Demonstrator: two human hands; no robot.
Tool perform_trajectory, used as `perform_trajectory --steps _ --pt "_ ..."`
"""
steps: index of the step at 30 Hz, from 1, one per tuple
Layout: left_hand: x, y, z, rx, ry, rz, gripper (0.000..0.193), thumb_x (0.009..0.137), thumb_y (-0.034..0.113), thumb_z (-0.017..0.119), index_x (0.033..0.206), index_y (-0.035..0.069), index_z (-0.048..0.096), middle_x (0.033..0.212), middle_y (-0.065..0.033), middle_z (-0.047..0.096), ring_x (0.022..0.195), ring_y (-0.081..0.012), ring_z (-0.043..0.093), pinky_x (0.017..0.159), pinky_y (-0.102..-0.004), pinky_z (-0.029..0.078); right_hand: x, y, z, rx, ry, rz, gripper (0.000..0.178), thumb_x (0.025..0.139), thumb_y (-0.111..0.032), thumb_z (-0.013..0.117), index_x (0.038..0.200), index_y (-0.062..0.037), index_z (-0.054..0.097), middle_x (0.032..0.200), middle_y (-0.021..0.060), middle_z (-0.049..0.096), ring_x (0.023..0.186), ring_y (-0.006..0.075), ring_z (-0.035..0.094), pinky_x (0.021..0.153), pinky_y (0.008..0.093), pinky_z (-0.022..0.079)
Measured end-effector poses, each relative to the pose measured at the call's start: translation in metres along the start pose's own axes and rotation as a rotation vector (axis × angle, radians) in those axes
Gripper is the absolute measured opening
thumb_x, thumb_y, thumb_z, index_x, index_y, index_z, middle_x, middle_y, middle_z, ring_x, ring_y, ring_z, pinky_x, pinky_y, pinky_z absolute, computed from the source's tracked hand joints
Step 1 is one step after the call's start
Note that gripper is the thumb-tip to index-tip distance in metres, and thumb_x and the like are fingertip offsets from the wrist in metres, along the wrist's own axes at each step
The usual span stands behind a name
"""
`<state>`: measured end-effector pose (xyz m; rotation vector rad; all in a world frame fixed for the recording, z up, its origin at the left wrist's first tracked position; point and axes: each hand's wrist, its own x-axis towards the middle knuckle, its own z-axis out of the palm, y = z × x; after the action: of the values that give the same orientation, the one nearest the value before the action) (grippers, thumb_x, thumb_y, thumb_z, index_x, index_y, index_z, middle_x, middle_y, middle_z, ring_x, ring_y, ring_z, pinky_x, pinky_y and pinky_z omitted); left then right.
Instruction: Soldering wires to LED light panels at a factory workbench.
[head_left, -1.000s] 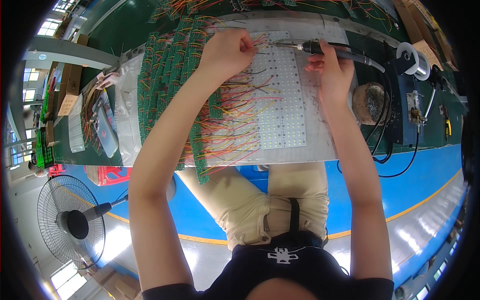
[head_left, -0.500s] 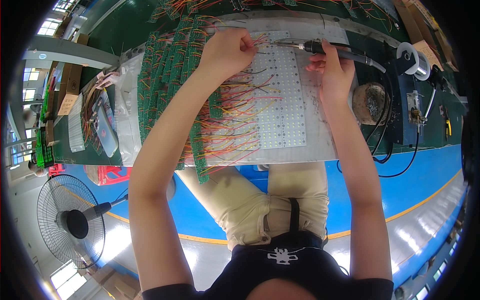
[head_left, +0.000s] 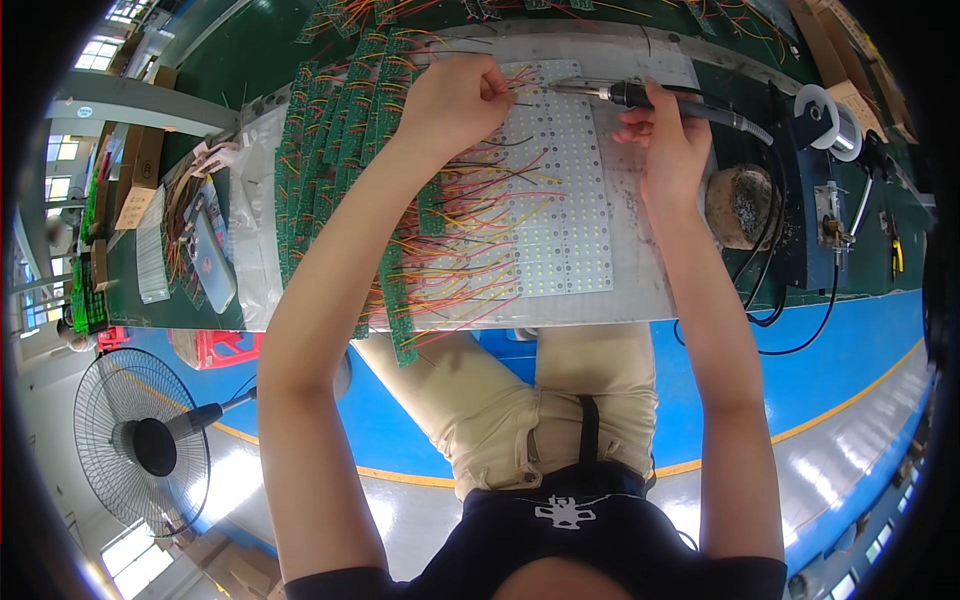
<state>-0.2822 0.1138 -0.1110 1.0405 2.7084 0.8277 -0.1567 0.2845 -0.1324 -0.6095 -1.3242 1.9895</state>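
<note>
My left hand (head_left: pixel 455 105) is closed in a pinch on a thin wire at the upper left part of a white panel (head_left: pixel 585 220) dotted with rows of small lights. My right hand (head_left: pixel 672 150) grips a soldering iron (head_left: pixel 632 95) by its black handle. The iron's tip points left over the panel's far end, close to my left fingertips; whether it touches anything is too small to tell. Narrow green circuit boards (head_left: pixel 400 315) lie in overlapping rows left of the panel. Their red, yellow and black wires (head_left: pixel 470 255) spread rightward onto it.
Right of the panel are a round pot (head_left: pixel 738 205) of grey bits, a dark soldering station (head_left: pixel 805 240) with a cable, and a solder wire spool (head_left: pixel 828 120). A phone (head_left: pixel 212 262) lies at the left. More wired boards lie at the far edge. A fan (head_left: pixel 150 445) stands left.
</note>
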Motion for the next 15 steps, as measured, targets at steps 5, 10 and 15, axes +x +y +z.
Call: perform_trajectory --steps 5,10,15 --pt "-0.001 0.0 0.0 -0.009 0.008 -0.002 0.016 0.073 0.024 0.067 0.076 0.008 0.063 0.073 -0.0052 0.066 0.07 -0.022 0.065 0.063 -0.0339 0.05 0.0 -0.001 -0.002 0.01 0.001 0.013 0.024 0.081 -0.017 0.065 0.089 0.0 0.051 0.062 0.0125 0.059 0.046 0.0147 0.054 0.046 0.0295 0.05" --pt "-0.001 0.0 0.0 -0.003 0.022 0.007 0.016 0.073 0.023 0.068 0.077 0.008 0.064 0.073 -0.0058 0.066 0.07 -0.0226 0.065 0.063 -0.0342 0.051 0.0 0.0 -0.001 0.03 -0.002 -0.035 0.021 0.083 -0.017 0.065 0.087 -0.0008 0.052 0.061 0.0093 0.058 0.045 0.012 0.051 0.044 0.0248 0.046" --pt "-0.001 0.0 0.0 0.0 0.016 0.001 0.016 0.073 0.023 0.068 0.077 0.008 0.064 0.073 -0.0059 0.066 0.07 -0.0229 0.065 0.064 -0.0343 0.051 -0.006 -0.004 0.007 -0.192 -0.027 -0.223 0.019 0.084 -0.016 0.064 0.085 -0.0014 0.052 0.059 0.0055 0.056 0.046 0.0085 0.049 0.043 0.0219 0.04"
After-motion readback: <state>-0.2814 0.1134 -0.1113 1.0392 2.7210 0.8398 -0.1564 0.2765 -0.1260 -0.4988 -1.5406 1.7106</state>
